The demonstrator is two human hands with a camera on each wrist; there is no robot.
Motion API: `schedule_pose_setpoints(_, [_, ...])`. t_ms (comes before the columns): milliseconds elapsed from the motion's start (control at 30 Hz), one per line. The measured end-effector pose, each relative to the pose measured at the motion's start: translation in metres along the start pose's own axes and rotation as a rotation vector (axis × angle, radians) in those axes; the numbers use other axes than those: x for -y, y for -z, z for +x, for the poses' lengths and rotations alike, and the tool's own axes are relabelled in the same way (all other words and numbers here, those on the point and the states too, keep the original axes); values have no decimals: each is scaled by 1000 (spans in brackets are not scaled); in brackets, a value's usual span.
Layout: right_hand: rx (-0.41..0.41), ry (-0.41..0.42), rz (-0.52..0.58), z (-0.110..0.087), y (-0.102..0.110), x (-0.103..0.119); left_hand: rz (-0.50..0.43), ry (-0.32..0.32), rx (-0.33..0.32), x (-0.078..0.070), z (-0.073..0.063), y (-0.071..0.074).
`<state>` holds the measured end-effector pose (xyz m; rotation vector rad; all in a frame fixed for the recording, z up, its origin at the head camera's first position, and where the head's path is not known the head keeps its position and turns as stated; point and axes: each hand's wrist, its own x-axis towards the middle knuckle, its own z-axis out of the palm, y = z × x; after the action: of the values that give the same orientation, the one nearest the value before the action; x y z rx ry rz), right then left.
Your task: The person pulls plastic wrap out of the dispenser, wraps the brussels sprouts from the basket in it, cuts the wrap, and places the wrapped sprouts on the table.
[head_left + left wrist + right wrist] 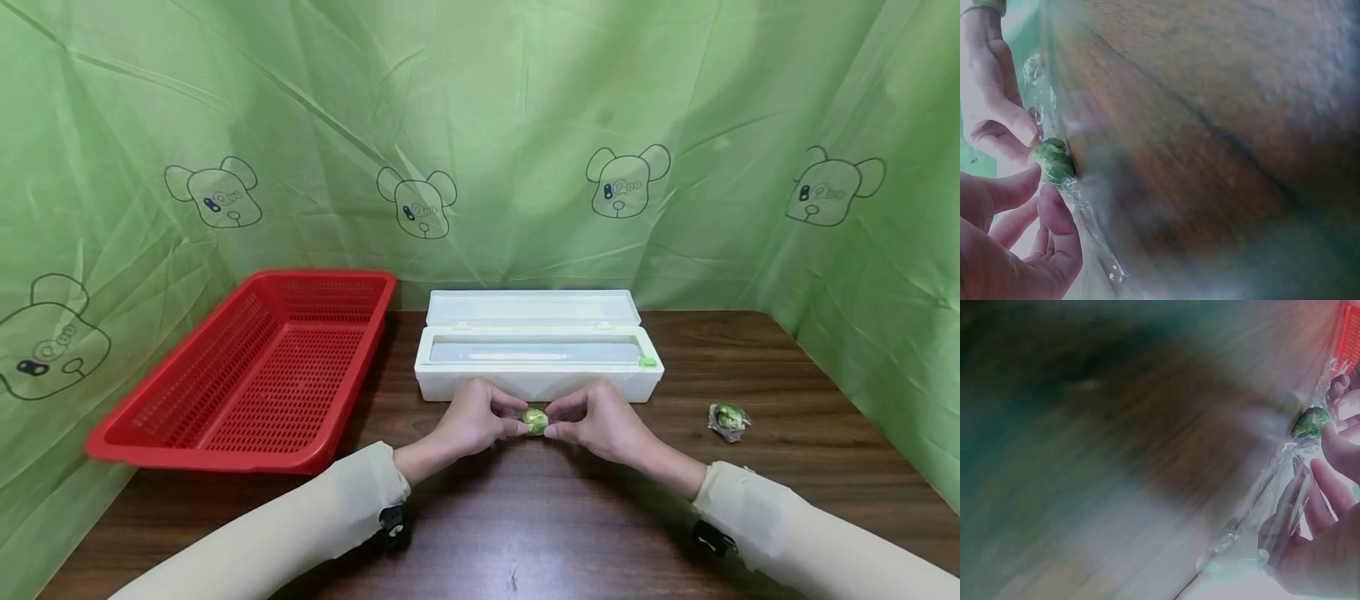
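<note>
A small round green thing in clear plastic film (535, 421) is between my two hands, in front of the white box; its kind cannot be told. My left hand (471, 421) pinches it from the left with thumb and fingers. From the right, my right hand (603, 422) pinches the other side. In the left wrist view the green thing (1055, 161) shows with film trailing past the fingertips. In the right wrist view clear film (1285, 481) spreads over the fingers of my right hand, beside the green thing (1312, 422).
A white film dispenser box (487, 385) with its lid (532, 307) raised stands just behind my hands. At left lies a red perforated basket (300, 392). To the right, another film-wrapped green thing (728, 420) rests on the brown wooden table (517, 533). Green curtains surround the table.
</note>
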<state>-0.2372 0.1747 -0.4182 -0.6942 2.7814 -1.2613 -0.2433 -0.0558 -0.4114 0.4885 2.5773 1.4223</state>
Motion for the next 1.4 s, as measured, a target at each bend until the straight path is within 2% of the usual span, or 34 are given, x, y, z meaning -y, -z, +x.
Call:
schedule_pose_setpoints(200, [-43,-14,0,-10,11,4,11,-44,7,-6,-2,3])
schedule_pose_setpoints(333, [-129,6,-62,-17,27,5,60,-84,11,-16,-1,4])
schedule_pose_setpoints(433, [-192,-8,-112,-22,42,1,99,-125,14,-25,3,4])
schedule_pose_setpoints(533, [-247,-39,-160,-28,58,-5,98,-151,26,-35,9,-1])
schedule_pose_setpoints(667, [-323,-51,-192,-35,80,-15,72,-156,50,-50,18,-10])
schedule_pose_setpoints(767, [-374,-59,-187,-37,93,-25,92,-164,70,-63,27,-17])
schedule_pose_setpoints(900, [-412,-75,-175,-38,104,-37,216,-202,74,-77,41,-30])
schedule_pose_setpoints(1167, [-411,-50,-164,-31,108,-49,592,-328,49,-99,69,-56])
schedule_pose_setpoints(1267, [-407,-56,-148,-29,111,-52,670,-348,55,-105,76,-62])
schedule_pose_setpoints(1400, [-396,-67,-110,-29,114,-57,714,-359,51,-107,85,-67])
